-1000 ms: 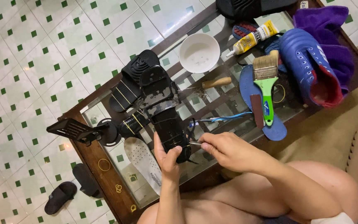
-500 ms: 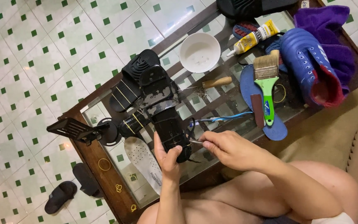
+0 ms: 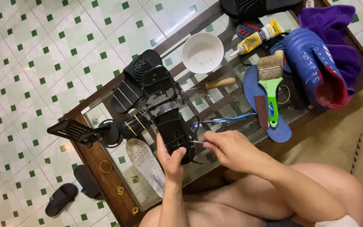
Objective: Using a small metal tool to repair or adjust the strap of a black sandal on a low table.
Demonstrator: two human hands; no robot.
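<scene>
We see a glass-topped worktop (image 3: 227, 105) with a dark wooden frame, set diagonally over a floor of white tiles with green squares (image 3: 30, 63). On its right end lies a blue shoe (image 3: 311, 63) against a purple cloth (image 3: 332, 25), with a blue insole (image 3: 280, 130) just beside it. A green-handled paintbrush (image 3: 271, 90) rests across that insole, bristles pointing away from us. Mid-worktop, a black sandal (image 3: 167, 109) lies sole-up, its long axis running from the near edge toward the far left, heel end nearest us. Our left hand (image 3: 171, 157) is clamped on that heel end, thumb against the sole. Our right hand (image 3: 227, 147) is pinched shut on a thin needle-like tool (image 3: 196, 142), whose tip touches the sandal's edge; the two hands are close together. A second black sandal (image 3: 133, 80) lies touching the first on its far left. A white bowl (image 3: 202, 52), a glue tube (image 3: 257, 38) and a wooden-handled awl (image 3: 213, 85) stand beyond. A white insole (image 3: 148, 164) lies just left of our left hand.
</scene>
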